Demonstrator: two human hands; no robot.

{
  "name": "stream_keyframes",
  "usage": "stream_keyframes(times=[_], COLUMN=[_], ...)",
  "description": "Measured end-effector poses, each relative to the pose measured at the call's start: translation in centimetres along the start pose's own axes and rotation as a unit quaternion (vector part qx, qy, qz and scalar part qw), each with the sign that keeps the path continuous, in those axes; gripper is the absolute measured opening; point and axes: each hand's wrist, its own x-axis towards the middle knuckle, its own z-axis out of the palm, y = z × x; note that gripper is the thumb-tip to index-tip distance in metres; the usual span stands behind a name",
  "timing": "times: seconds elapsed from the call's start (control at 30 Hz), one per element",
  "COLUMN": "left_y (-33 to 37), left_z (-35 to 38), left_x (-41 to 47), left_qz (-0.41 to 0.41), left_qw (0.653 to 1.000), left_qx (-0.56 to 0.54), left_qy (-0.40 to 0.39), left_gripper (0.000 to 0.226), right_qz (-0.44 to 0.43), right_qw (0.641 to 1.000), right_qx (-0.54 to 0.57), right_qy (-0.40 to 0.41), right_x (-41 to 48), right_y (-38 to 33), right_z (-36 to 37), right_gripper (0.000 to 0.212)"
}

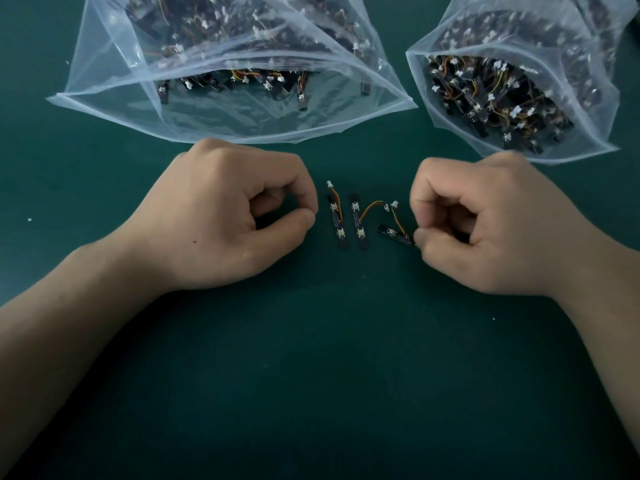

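- My right hand (485,223) rests on the green desk (329,375), fingers curled, thumb and forefinger pinching the near end of the slanted strip (394,233).
- The slanted strip is a small black circuit board. It lies flat on the desk between my hands, and its wire rises to a white plug.
- My left hand (228,216) is clenched loosely, with thumb and forefinger tips almost meeting. I see nothing in it.
- The left strip (337,220) and the middle strip (358,223) lie side by side, roughly parallel and just apart. Neither hand touches them.
- The left strip sits just beside my left fingertips.
- The wide bag (242,123) lies beyond my left hand, its mouth open toward me, with more strips inside.
- The second bag (460,136) lies beyond my right hand, likewise filled.
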Motion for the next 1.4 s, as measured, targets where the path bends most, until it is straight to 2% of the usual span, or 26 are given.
stream_keyframes(times=[0.1, 0.2, 0.43, 0.67, 0.87, 1.03, 1.23, 1.4], left_y=[0.1, 0.0, -0.1, -0.3, -0.4, -0.7, -0.4, -0.5], left_z=[0.0, -0.1, 0.0, 0.1, -0.1, 0.0, 0.2, 0.2], left_x=[0.0, 0.0, 0.0, -0.2, 0.0, -0.2, -0.3, -0.2], left_qz=[-0.003, -0.002, -0.001, 0.003, 0.078, 0.102, 0.130, 0.127], left_qw=[1.000, 1.000, 1.000, 1.000, 0.996, 0.993, 0.987, 0.988], left_qx=[-0.003, -0.005, -0.003, -0.007, -0.020, -0.026, 0.042, 0.038], left_qy=[0.000, -0.001, -0.002, 0.000, -0.032, -0.051, -0.082, -0.072], left_gripper=[0.005, 0.006, 0.007, 0.006, 0.022, 0.027, 0.030, 0.027], right_qz=[0.013, 0.013, 0.023, -0.004, -0.006, 0.016, 0.018, 0.028], right_qw=[0.999, 0.999, 0.999, 0.999, 0.998, 0.999, 0.999, 0.999], right_qx=[0.018, -0.002, -0.016, -0.036, -0.011, -0.017, -0.016, -0.023], right_qy=[-0.029, -0.053, -0.041, -0.038, -0.060, -0.047, -0.035, -0.014], right_x=[-0.2, -0.2, -0.2, 0.0, -0.2, -0.2, -0.2, -0.1], right_y=[0.4, 0.3, 0.0, -1.1, -1.3, -0.9, -0.8, -0.7], right_z=[-0.7, -0.8, -0.5, 0.5, 0.3, 0.1, 0.4, 0.9], right_gripper=[0.026, 0.017, 0.010, 0.027, 0.012, 0.005, 0.011, 0.011])
